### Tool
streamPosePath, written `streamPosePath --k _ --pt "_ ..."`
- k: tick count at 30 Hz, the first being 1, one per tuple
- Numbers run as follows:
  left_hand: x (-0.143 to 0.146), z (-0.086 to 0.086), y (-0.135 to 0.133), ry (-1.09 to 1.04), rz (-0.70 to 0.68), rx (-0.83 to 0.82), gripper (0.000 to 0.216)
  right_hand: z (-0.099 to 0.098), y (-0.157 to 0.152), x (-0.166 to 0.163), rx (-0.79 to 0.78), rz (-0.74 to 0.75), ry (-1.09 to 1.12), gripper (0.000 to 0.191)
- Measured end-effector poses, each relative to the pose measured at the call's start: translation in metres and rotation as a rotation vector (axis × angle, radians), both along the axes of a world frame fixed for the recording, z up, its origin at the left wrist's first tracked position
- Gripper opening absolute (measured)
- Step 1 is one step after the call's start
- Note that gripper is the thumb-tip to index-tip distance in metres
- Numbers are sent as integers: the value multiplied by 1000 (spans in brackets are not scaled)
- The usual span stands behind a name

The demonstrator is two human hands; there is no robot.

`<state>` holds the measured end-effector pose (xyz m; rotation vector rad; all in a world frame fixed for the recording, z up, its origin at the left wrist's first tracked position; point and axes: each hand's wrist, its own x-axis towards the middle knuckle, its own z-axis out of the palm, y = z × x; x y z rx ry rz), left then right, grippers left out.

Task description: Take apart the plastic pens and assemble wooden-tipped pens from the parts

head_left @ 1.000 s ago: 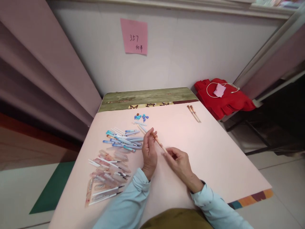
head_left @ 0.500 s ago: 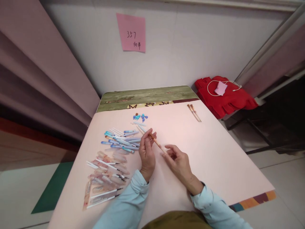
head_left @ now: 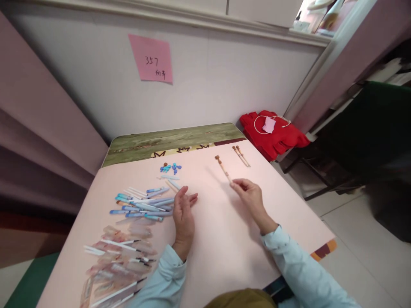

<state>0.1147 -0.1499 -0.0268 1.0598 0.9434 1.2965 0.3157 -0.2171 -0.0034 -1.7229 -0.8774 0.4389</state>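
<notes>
My right hand (head_left: 249,197) pinches the lower end of a slim cream pen with a brown top (head_left: 223,168), held out over the pink sheet (head_left: 224,239) toward two matching pens (head_left: 241,155) lying at the far right. My left hand (head_left: 183,214) rests on its edge with fingers stretched and nothing in it, right beside a heap of blue pens (head_left: 146,201).
Small blue caps (head_left: 171,167) lie at the sheet's far edge. Clear wrappers and refills (head_left: 118,256) are piled at the near left. A red cloth with a cord (head_left: 272,132) lies on a seat to the right. A pink note (head_left: 150,64) hangs on the wall.
My left hand let go of the cream pen and opened. My right hand carried the pen away to the right and farther out. The camera turned to the right.
</notes>
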Motion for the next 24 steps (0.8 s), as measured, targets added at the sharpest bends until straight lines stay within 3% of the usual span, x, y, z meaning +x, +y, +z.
streamPosePath --k 3,7,10,24 --pt "0 0 0 55 -50 -22 39 9 20 48 -47 -177 -229 33" --pt "-2 3 0 94 -80 -26 41 12 47 82 -327 -285 -459 31" --pt "-2 7 0 127 -84 -30 42 7 62 89 -474 -285 -502 31" --pt "-3 7 -4 154 -108 -37 41 -7 83 90 -675 -273 -590 30"
